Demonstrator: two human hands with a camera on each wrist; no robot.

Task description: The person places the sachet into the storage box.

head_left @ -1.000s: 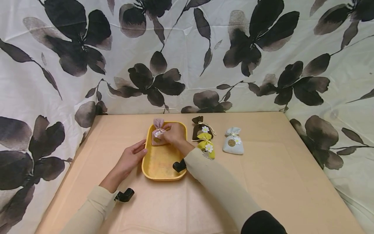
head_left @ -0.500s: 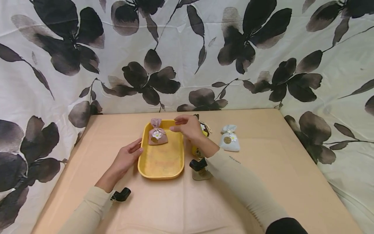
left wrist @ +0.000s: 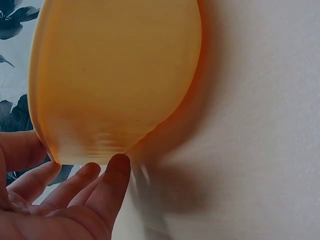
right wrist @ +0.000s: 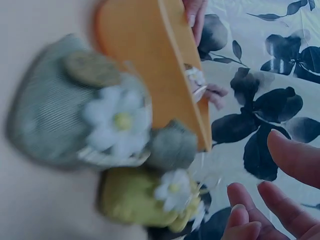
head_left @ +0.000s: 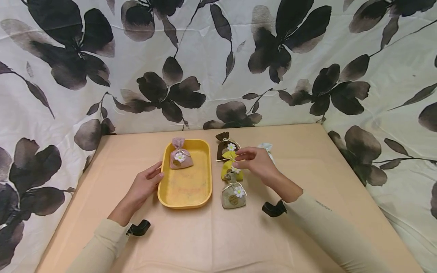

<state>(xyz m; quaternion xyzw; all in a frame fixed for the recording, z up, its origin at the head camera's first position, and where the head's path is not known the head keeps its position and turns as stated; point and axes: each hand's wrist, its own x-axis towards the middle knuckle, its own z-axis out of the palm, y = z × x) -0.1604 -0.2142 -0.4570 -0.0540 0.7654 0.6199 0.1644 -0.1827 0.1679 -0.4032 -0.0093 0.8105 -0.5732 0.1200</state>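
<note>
My left hand [head_left: 145, 187] rests its fingertips against the outer left wall of a yellow tray [head_left: 184, 197]; in the left wrist view, thumb and fingers touch the tray's side. Inside the tray, at the far left, stands a pink drawstring pouch [head_left: 181, 158] with a white flower. My right hand [head_left: 257, 163], holding nothing, hovers right of the yellow-green pouch [head_left: 227, 170]. Nearest me is a grey-green pouch [head_left: 233, 197], blurred in the right wrist view. The brown pouch [head_left: 222, 149] lies farthest back. A white pouch [head_left: 266, 146] is mostly hidden behind the right hand.
A peach cloth covers the table [head_left: 191, 242]. Behind and at both sides hangs a white curtain [head_left: 218, 91] with dark flowers. The brown, yellow-green and grey-green pouches form a row just right of the tray.
My right hand has let go of the pink pouch in the tray and moved right, past the row of pouches, uncovering the grey-green one. The left hand stays at the tray.
</note>
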